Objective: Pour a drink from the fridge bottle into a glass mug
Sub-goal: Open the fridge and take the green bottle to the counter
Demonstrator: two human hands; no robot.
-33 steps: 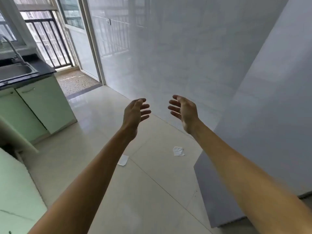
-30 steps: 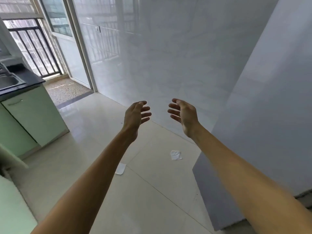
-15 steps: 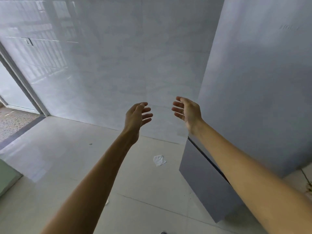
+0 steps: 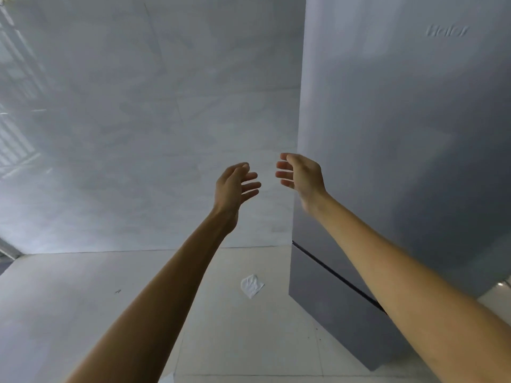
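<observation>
A tall grey fridge (image 4: 401, 139) fills the right side of the view, both doors closed, with a dark seam between the upper and lower door. My right hand (image 4: 301, 176) is raised in front of the fridge's left edge, fingers apart, holding nothing. My left hand (image 4: 235, 186) hangs level with it a little to the left, also empty with fingers spread. Both arms stretch forward. No bottle or glass mug is in view.
A glossy white tiled wall (image 4: 143, 120) stands straight ahead, left of the fridge. A crumpled white paper (image 4: 251, 285) lies on the pale tiled floor (image 4: 83, 294) near the fridge's lower corner. A second white scrap (image 4: 167, 378) shows at the bottom edge.
The view has swung right: the sink, green cabinets and balcony door have left the frame and the fridge now fills the right side. Both hands stay raised and empty.
</observation>
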